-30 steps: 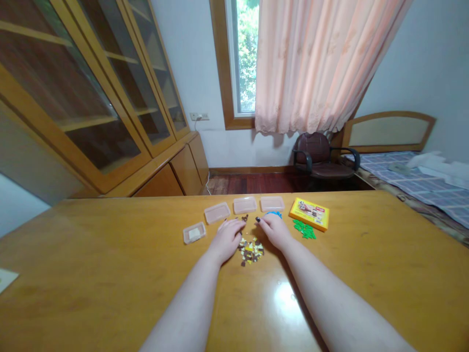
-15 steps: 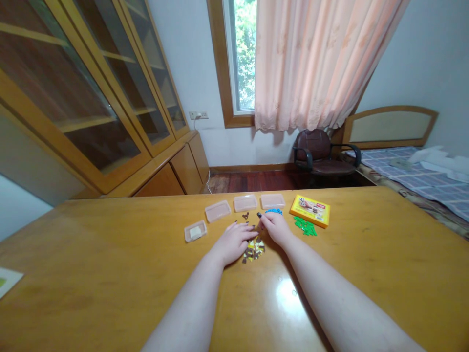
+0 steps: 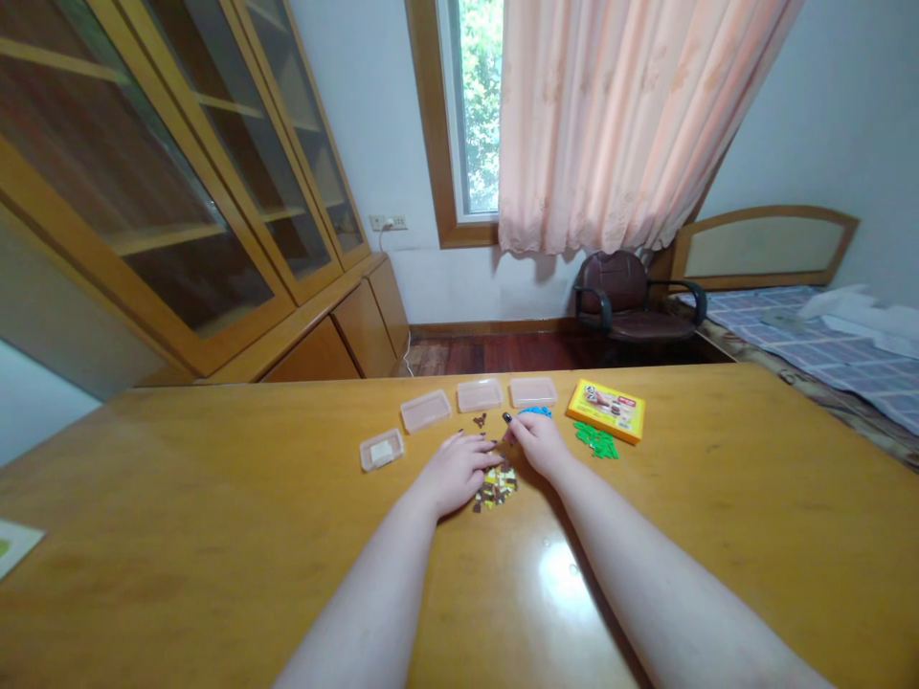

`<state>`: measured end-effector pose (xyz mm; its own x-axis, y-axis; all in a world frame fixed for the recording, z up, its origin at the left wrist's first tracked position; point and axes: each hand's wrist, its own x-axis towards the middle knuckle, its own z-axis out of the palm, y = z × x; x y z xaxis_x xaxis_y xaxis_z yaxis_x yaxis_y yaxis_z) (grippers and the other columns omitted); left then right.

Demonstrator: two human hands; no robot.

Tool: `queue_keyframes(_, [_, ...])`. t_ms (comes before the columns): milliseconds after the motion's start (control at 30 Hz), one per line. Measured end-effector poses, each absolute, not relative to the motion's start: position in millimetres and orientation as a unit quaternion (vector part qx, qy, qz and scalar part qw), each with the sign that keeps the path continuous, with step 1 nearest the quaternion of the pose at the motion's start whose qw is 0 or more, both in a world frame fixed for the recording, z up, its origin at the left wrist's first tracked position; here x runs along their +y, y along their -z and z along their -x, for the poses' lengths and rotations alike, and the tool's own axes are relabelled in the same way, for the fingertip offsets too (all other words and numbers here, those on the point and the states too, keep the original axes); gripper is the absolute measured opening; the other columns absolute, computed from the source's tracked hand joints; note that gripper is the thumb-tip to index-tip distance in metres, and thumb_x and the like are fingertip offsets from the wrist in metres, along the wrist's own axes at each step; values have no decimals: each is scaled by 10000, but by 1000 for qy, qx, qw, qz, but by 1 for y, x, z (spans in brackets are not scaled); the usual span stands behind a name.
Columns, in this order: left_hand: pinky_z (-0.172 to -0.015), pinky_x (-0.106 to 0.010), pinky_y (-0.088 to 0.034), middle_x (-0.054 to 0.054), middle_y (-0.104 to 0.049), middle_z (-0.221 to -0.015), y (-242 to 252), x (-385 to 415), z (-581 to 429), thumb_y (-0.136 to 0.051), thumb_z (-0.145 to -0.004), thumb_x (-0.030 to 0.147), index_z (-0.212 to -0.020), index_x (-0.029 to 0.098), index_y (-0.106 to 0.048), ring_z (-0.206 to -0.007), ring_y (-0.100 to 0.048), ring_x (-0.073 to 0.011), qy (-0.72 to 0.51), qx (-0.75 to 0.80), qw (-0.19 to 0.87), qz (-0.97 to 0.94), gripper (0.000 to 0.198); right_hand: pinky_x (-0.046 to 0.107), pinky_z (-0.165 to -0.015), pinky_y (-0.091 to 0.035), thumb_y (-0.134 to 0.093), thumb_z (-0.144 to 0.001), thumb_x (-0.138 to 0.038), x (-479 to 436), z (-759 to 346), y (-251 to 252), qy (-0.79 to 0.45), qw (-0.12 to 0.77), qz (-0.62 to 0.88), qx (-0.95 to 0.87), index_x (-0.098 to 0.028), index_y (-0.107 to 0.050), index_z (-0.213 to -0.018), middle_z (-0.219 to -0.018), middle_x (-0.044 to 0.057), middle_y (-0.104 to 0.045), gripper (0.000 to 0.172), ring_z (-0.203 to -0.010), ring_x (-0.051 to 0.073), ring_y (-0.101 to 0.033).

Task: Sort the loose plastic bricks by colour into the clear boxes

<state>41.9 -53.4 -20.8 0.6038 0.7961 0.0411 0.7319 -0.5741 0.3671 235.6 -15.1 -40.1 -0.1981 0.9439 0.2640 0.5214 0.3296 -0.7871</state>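
A mixed pile of small brown, yellow and white pieces (image 3: 497, 490) lies on the table in front of me. My left hand (image 3: 458, 471) rests at its far left edge, fingers stretched out and lying over some pieces. On the far right side of the pile, my right hand (image 3: 540, 446) is closed in a pinch, thumb against the fingers; whatever it holds is too small to make out. Just beyond the hands sits a little cluster of brown pieces (image 3: 480, 420). Blue pieces (image 3: 535, 412) lie behind my right hand, partly covered by it.
Green pieces (image 3: 595, 441) lie to the right, before a yellow box (image 3: 607, 411). Clear plastic trays stand in an arc: a left tray (image 3: 425, 411), a middle tray (image 3: 480, 395), a right tray (image 3: 532, 391). A smaller tray (image 3: 366, 461) holds a white block (image 3: 381, 453).
Both hands stay in nearly the same place and pose. The whole view has shifted very slightly; no piece has visibly been moved.
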Motion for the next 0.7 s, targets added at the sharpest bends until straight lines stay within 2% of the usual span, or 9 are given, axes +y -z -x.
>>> queue_keyframes(300, [-995,-347,-412,-37,-688,-1077,29,-42,-31,-451,-773,100,-972,225,-719,-1046,-582,-194,-165,527,101,-828,356,250,-608,-384,-408,-868,-336,-17,-236,39,-299,373,502,-721,-171,-627,-597,-616,30,-622,386,-638,160,-565])
queue_keyframes(467, [-937,-303,-432,-8,-699,-1052,25,-45,-34,-429,-778,83,-990,242,-711,-1002,-594,-170,-159,467,131,-860,387,230,-550,-336,-472,-851,-303,-21,-234,39,-313,295,450,-783,-161,-606,-563,-552,-5,-559,347,-559,121,-481])
queue_keyframes(567, [-860,-297,-450,-17,-711,-934,23,-46,-34,-438,-765,88,-894,233,-725,-906,-603,-173,-155,478,131,-855,346,223,-541,-328,-516,-838,-295,-24,-231,38,-324,256,393,-822,-163,-592,-529,-509,-24,-514,345,-528,105,-442])
queue_keyframes(700, [-805,-301,-443,-26,-694,-824,20,-46,-33,-445,-744,83,-773,214,-708,-825,-595,-173,-165,512,119,-835,295,223,-593,-348,-535,-838,-277,-26,-229,35,-297,239,336,-861,-166,-607,-533,-551,-23,-524,332,-567,102,-455])
